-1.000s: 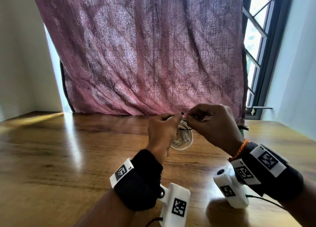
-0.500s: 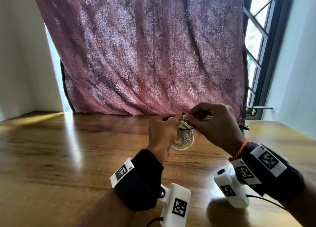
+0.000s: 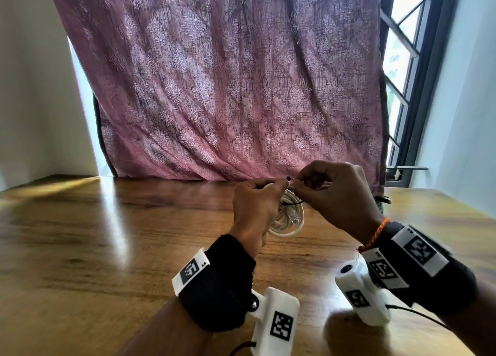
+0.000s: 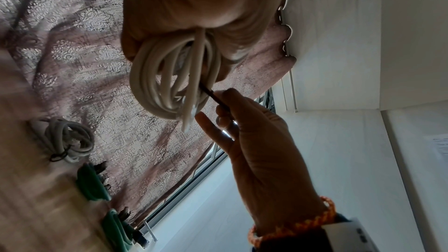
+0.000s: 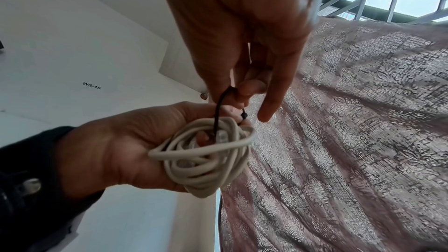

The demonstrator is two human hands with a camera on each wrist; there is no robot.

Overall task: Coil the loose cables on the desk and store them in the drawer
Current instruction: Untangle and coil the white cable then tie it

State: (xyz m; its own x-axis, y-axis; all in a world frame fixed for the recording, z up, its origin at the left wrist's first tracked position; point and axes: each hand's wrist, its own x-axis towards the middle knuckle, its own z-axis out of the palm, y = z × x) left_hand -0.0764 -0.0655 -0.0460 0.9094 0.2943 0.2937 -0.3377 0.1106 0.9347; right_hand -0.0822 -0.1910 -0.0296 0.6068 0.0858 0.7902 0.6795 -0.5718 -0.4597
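Item: white cable coil (image 3: 288,217), raised above the wooden surface (image 3: 107,248), gripped in your left hand (image 3: 253,208). Your right hand (image 3: 335,194) pinches a thin black tie (image 5: 219,110) threaded through it. Tie's far end hidden inside the loops. Drawer unseen.

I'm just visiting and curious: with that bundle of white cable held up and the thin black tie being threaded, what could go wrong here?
The black tie is only pinched by the right hand; it might slip out. The white cable loops sit loosely in the left hand, so the coil could spring apart.
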